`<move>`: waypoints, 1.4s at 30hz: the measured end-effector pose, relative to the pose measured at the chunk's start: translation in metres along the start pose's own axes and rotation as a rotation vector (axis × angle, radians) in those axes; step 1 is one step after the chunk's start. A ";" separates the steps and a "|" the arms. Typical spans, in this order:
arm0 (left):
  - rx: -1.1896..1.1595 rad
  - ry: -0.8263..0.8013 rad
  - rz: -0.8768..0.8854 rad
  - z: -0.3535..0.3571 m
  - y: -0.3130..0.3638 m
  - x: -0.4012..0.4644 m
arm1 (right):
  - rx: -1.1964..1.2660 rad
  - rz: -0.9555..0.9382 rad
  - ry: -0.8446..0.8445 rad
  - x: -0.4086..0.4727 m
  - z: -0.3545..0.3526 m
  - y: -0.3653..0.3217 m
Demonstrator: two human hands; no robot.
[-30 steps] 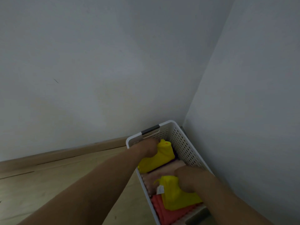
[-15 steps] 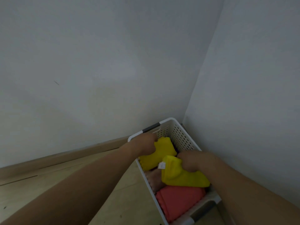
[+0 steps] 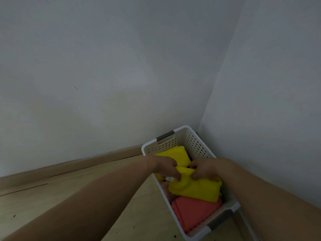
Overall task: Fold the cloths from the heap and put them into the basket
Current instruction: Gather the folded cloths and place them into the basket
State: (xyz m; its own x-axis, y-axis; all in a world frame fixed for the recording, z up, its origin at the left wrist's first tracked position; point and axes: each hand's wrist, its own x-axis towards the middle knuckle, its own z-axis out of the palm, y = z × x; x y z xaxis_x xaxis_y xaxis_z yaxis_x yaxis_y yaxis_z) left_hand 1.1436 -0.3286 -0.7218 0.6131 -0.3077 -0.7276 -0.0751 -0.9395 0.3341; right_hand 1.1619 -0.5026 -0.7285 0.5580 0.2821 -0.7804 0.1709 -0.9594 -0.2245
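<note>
While both hands point(image 3: 184, 169) pinch yellow cloth point(image 3: 194, 186) over basket point(image 3: 196, 143), tag point(image 3: 169, 179) unreadable.

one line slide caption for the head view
Both hands tuck a folded yellow cloth into the white basket.

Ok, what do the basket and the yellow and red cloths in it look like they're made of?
Basket: looks like rigid white plastic, matt, with moulded rows of holes and grey handle inserts. Yellow cloth held by both hands: soft fabric, matt, bending and creasing under the fingers; the weave is too blurred to tell. Red cloth: soft fabric too, folded layers showing at its edge, possibly ribbed.
</note>
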 end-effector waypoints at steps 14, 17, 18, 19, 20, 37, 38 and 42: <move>0.405 -0.060 -0.184 0.022 -0.005 0.023 | -0.044 -0.011 0.175 0.018 0.001 0.004; 0.502 -0.108 -0.197 0.021 0.004 0.024 | -0.092 -0.048 0.262 0.026 0.005 0.001; 0.533 -0.121 -0.207 0.022 0.007 0.022 | -0.113 -0.058 0.281 0.027 0.007 0.000; 0.558 -0.130 -0.226 0.022 0.010 0.021 | -0.130 -0.067 0.301 0.028 0.009 0.001; 0.579 -0.133 -0.245 0.023 0.011 0.021 | -0.145 -0.075 0.323 0.028 0.011 0.003; 0.711 0.011 -0.209 0.046 0.003 0.039 | -0.031 0.051 0.244 0.054 0.030 0.014; 0.700 0.002 -0.208 0.045 0.003 0.043 | -0.046 0.059 0.228 0.056 0.033 0.016; 0.625 -0.070 -0.259 0.048 0.001 0.058 | -0.044 0.062 0.269 0.069 0.038 0.021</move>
State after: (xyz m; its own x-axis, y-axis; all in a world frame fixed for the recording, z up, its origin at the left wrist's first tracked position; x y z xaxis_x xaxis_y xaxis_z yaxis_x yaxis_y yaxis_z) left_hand 1.1417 -0.3542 -0.7925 0.6221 -0.0499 -0.7813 -0.3855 -0.8882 -0.2502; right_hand 1.1733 -0.5036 -0.8094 0.7627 0.2209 -0.6079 0.1621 -0.9752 -0.1510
